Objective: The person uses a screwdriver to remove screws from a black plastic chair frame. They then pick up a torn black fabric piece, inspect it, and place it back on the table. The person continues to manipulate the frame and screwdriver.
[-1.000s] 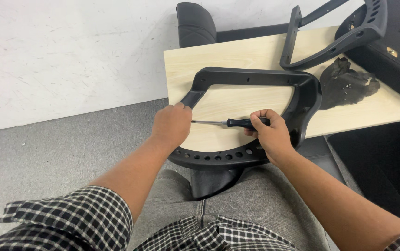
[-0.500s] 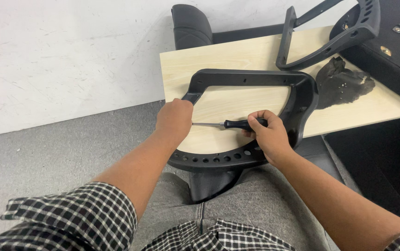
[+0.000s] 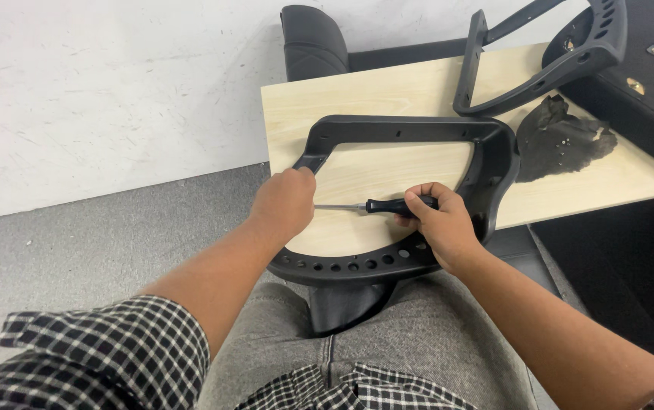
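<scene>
Both hands unmoved; left hand [image 3: 285, 203] gripping black frame [image 3: 410, 129], right hand [image 3: 437, 224] clasping screwdriver [image 3: 376, 206]

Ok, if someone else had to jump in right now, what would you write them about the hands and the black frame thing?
Left hand: gripping the left side of the black frame, holding it steady.
Right hand: fingers closed on the black handle of the screwdriver, its metal tip pointing left toward the left hand.
The frame lies partly on the wooden board and partly over the lap. A second black frame leans at the board's far right, next to a crumpled dark bag.
Done: I cannot see any screw already in.
Left: the tip is at the frame's left side; whether it sits in a screw is hidden by the hand.
</scene>
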